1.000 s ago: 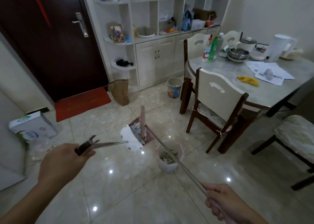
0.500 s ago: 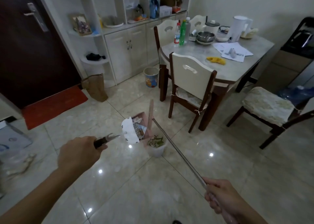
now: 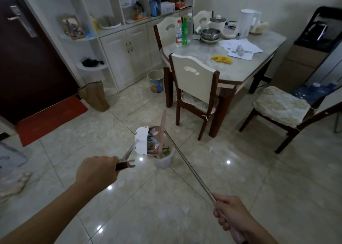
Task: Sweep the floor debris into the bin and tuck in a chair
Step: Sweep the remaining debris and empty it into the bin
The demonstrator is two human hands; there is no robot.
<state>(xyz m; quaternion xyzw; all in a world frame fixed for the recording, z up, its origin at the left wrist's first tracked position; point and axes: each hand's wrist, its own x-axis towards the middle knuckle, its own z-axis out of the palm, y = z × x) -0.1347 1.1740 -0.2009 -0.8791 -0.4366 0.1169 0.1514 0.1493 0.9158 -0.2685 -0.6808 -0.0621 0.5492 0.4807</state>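
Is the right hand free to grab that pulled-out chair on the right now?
Probably not yet. The right hand grips the broom handle, and the left hand holds the dustpan handle. The chair stands apart across open floor.

Three chairs show: one [image 3: 192, 81] at the table's near side, one [image 3: 167, 31] at its far end, one [image 3: 281, 107] pulled out on the right. There are two bins [image 3: 163, 158] [image 3: 155, 81], three bottles [image 3: 184, 31], one table [image 3: 249, 62], one dustpan [image 3: 142, 140], one broom [image 3: 188, 168], two hands [image 3: 96, 175] [image 3: 233, 216].
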